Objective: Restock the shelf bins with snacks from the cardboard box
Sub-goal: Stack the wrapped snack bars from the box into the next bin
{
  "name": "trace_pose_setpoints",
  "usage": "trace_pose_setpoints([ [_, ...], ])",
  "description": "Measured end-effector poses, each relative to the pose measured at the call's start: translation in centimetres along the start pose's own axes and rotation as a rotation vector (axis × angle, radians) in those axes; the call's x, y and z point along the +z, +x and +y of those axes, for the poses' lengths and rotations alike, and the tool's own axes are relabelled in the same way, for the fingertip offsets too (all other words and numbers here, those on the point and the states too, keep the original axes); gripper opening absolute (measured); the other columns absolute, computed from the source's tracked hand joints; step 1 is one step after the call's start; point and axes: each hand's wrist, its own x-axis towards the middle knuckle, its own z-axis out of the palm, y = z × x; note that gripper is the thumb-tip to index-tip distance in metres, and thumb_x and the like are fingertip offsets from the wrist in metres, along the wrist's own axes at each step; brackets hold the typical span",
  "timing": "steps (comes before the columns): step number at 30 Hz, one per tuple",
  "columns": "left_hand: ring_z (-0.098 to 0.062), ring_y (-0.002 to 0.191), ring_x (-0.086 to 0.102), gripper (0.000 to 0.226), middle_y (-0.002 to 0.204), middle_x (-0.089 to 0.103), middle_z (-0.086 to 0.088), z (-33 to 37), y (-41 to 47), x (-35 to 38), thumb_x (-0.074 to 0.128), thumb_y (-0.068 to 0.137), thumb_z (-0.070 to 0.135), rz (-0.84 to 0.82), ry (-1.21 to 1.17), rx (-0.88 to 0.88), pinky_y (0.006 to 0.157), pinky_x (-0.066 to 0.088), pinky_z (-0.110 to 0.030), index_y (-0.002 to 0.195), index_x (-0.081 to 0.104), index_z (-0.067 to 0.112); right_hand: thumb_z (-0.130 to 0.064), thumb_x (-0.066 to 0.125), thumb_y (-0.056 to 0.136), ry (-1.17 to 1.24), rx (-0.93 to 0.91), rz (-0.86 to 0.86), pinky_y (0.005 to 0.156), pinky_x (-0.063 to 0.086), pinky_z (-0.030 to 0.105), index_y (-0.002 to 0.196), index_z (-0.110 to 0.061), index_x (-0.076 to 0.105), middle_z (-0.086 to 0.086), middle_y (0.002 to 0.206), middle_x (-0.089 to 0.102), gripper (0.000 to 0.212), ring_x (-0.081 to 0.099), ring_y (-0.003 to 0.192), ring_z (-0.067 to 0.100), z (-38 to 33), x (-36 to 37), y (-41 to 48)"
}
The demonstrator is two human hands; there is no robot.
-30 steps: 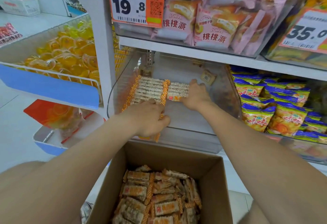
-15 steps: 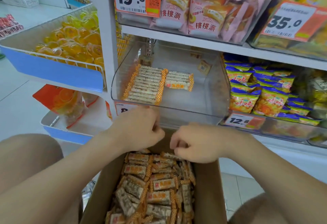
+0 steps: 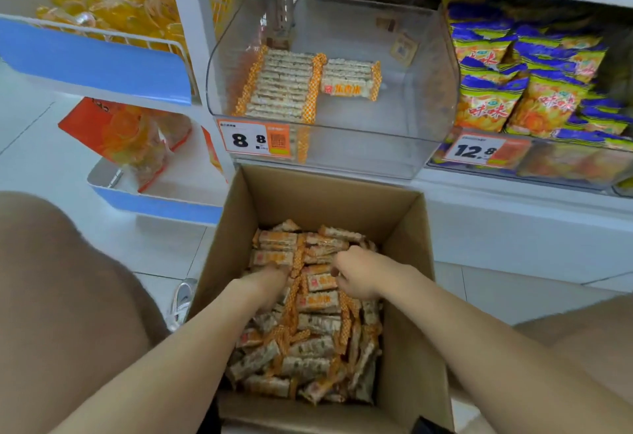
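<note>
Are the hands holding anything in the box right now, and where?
Cannot tell: left hand and right hand are dug into the snack bars, fingertips hidden.

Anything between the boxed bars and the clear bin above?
Nothing visible. The left hand and right hand are among the snack bars in the cardboard box. The clear bin is open on top; only its front lip needs clearing. Stacked bars occupy its left side.

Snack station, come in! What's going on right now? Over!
Left hand and right hand down in the box, fingers among the bars, grip unclear. Bin partly filled, lots of room. Nothing blocking it.
</note>
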Motion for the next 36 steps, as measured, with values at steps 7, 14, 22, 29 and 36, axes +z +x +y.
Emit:
trace_pose_setpoints([
  [7,-0.038,0.138,0.048,0.062,0.157,0.040,-0.017,-1.4,2.6,2.4,0.048,0.100,-0.007,0.047,0.109,0.006,0.108,0.048,-0.045,0.157,0.035,0.012,-0.018,0.060,0.099,0.079,0.058,-0.070,0.119,0.038,0.053,0.167,-0.027,0.012,0.009,0.173,0.015,0.083,0.029,0.153,0.039,-0.2,6.2,3.8],
  [14,-0.037,0.143,0.036,0.042,0.151,0.044,-0.013,-1.5,2.9,2.6,0.055,0.100,0.004,0.091,0.281,0.037,0.114,0.032,-0.050,0.140,0.053,0.016,-0.014,0.074,0.091,-0.257,0.100,-0.028,0.118,0.025,0.054,0.165,-0.014,0.012,0.023,0.164,0.020,0.097,0.021,0.150,0.044,-1.7,8.9,4.8],
  [22,-0.029,0.096,0.063,0.046,0.113,0.060,-0.006,-2.4,2.4,1.6,0.070,0.097,0.032,0.100,-0.056,0.080,0.083,0.059,-0.052,0.130,0.043,0.016,-0.010,0.068,0.094,-0.135,-0.012,0.043,0.099,0.042,0.046,0.151,-0.013,0.038,0.012,0.125,0.062,0.065,0.057,0.117,0.035,-0.8,7.9,5.2],
  [29,-0.028,0.104,0.058,0.053,0.118,0.057,-0.003,-1.7,1.8,1.8,0.087,0.081,0.046,0.007,0.073,0.046,0.094,0.049,-0.046,0.111,0.051,0.022,-0.021,0.070,0.094,-0.393,-0.025,0.004,0.116,0.026,0.054,0.146,-0.014,0.052,0.018,0.153,0.041,0.055,0.032,0.143,0.040,-0.8,9.2,5.0],
  [36,-0.026,0.105,0.058,0.059,0.110,0.063,0.000,-1.8,1.3,1.1,0.091,0.074,0.046,0.133,0.076,-0.001,0.100,0.042,-0.046,0.107,0.048,0.024,-0.036,0.060,0.099,-0.314,-0.116,0.070,0.119,0.026,0.053,0.146,-0.010,0.046,0.011,0.128,0.066,0.055,0.054,0.126,0.033,0.3,8.1,4.4],
])
